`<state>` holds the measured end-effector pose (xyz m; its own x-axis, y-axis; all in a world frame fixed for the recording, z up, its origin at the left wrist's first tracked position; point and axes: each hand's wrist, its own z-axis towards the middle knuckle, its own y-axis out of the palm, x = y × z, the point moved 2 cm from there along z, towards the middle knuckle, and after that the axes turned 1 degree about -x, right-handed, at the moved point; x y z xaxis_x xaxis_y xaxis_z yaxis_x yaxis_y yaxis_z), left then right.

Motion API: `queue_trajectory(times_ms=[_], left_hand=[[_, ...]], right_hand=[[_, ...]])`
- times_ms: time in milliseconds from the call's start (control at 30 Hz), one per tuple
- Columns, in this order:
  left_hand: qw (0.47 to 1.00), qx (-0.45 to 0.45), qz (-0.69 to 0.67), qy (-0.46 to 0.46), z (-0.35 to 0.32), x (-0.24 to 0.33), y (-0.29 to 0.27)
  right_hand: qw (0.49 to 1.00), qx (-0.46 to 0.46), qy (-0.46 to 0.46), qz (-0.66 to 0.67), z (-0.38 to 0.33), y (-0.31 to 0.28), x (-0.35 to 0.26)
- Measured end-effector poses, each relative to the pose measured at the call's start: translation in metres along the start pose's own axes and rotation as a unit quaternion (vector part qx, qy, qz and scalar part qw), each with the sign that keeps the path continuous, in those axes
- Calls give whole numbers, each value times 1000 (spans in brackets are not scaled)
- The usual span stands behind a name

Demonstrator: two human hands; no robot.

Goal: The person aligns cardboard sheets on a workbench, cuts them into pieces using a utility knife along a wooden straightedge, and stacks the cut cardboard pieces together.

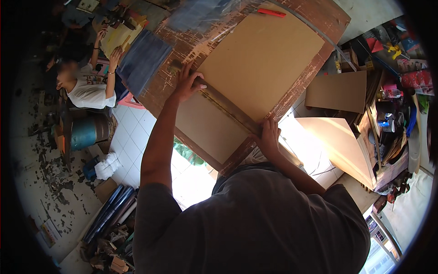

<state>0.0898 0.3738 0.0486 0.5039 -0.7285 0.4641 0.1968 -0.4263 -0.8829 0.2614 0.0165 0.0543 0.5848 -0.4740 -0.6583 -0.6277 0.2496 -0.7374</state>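
A long, narrow, dark bar with a straight edge lies slantwise across tan board on the worn brown table. My left hand is closed over the bar's far left part, its fingers curled around the edge. Toward the near right end, my right hand grips the same bar by the table's rim. Beyond the bar spreads a broad piece of tan board; on the near side a greyer piece shows. Whether both belong to one sheet I cannot tell. A red cutter knife rests at the board's far edge.
A thin metal strip runs along the table's right side. Dark blue sheets lie at the left. Tan boards lean at the right. On the left, a co-worker handles yellowish sheets near a teal drum.
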Motion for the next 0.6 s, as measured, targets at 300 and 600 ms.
queue_trajectory(times_ms=[300, 600], left_hand=[[998, 10, 45, -33, 2, 7, -6], [995, 33, 3, -92, -7, 6, 2]], right_hand=[[1000, 19, 9, 20, -5, 2, 3], [1000, 12, -4, 28, -3, -5, -1]])
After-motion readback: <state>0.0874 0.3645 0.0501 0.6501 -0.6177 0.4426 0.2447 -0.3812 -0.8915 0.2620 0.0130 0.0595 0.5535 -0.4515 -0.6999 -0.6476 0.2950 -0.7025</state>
